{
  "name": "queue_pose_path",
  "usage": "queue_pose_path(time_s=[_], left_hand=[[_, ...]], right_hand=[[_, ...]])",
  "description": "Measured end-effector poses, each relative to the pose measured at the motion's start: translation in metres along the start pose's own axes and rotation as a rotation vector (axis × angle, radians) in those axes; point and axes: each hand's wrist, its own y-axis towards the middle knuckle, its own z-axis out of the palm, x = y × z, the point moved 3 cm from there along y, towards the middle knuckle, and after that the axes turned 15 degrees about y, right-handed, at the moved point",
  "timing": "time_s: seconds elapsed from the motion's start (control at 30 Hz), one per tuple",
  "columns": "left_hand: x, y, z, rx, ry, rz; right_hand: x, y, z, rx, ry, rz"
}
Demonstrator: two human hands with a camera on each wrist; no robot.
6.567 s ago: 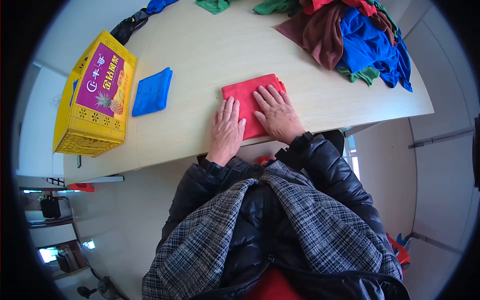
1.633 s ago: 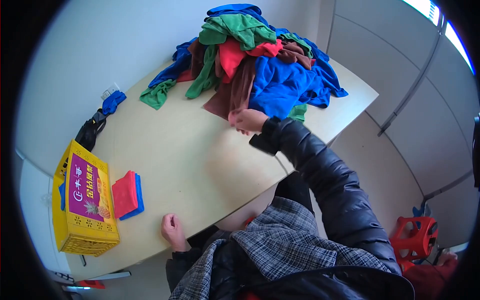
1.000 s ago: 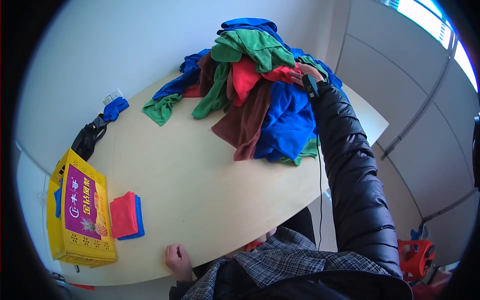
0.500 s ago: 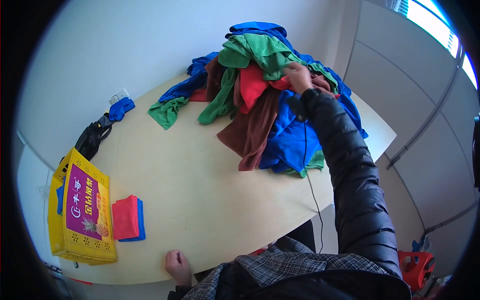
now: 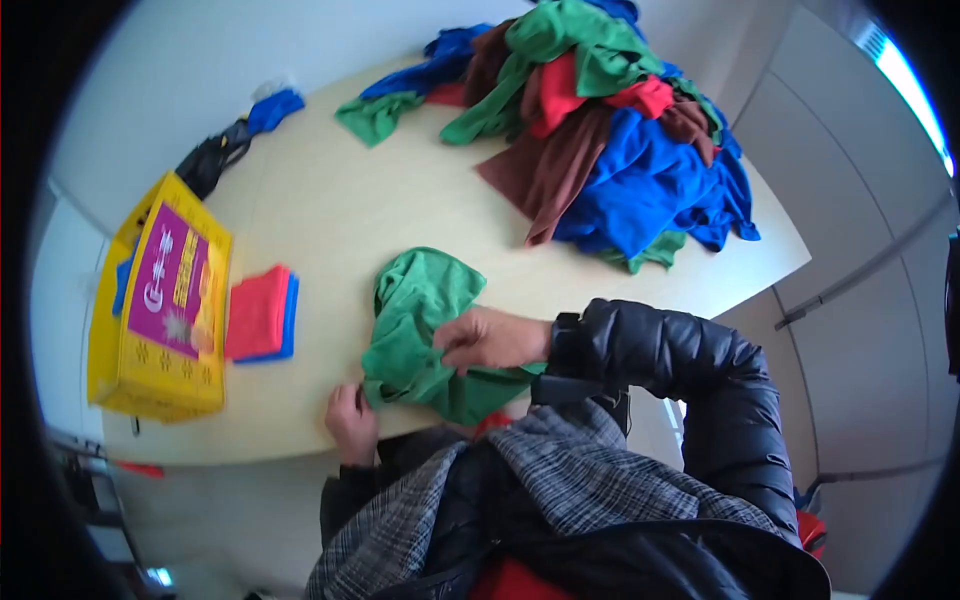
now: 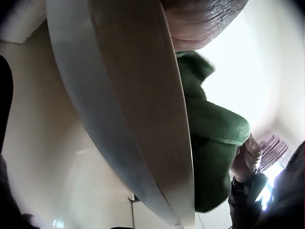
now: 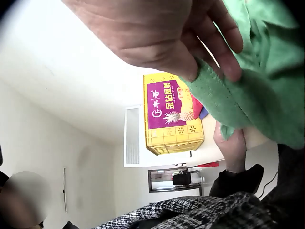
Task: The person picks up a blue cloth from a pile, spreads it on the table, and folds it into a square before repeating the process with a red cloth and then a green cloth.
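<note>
A crumpled green cloth (image 5: 425,320) lies over the table's front edge. My right hand (image 5: 490,338) pinches part of it between thumb and fingers; the right wrist view shows this right hand (image 7: 167,38) close, the raised fold hanging from the fingertips. My left hand (image 5: 352,425) rests at the table edge with fingers bent, right at the cloth's lower left corner; I cannot tell whether it grips that corner. In the left wrist view only part of the left hand (image 6: 202,21) shows, above the green cloth (image 6: 214,121).
To the left, a folded red cloth (image 5: 257,312) lies on a folded blue cloth (image 5: 289,320), beside a yellow crate (image 5: 160,375). A heap of loose blue, brown, red and green cloths (image 5: 640,180) covers the far right. A black bag (image 5: 210,160) lies near the wall.
My right hand has come back from the heap with a green cloth, now spread loosely before me. Earlier, both hands pressed a folded red cloth, which then went onto the blue one.
</note>
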Motion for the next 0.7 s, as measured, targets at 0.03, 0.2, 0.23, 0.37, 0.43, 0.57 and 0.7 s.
queue_pose_path(time_s=[0.03, 0.2, 0.23, 0.37, 0.43, 0.57, 0.7], left_hand=[[-0.001, 0.0, -0.003, -0.058, -0.029, 0.053], [0.018, -0.009, 0.002, -0.051, -0.061, -0.034], [0.023, -0.01, 0.006, 0.038, -0.169, -0.18], [0.009, -0.012, -0.005, 0.048, -0.406, -0.222], [-0.013, -0.007, -0.022, 0.011, -0.472, -0.17], [-0.046, 0.013, -0.041, -0.095, -0.377, 0.057], [-0.055, 0.045, -0.048, -0.196, -0.304, 0.139]], right_hand=[[0.003, 0.001, 0.003, -0.076, 0.047, 0.005], [0.035, -0.019, 0.003, -0.221, 0.046, -0.052], [0.038, -0.026, -0.001, -0.279, 0.106, -0.054], [0.054, -0.055, -0.005, -0.306, -0.013, -0.058], [0.054, -0.066, -0.002, -0.377, -0.043, -0.029], [0.053, -0.076, 0.009, -0.414, 0.009, -0.043], [0.053, -0.08, 0.018, -0.429, 0.01, -0.034]])
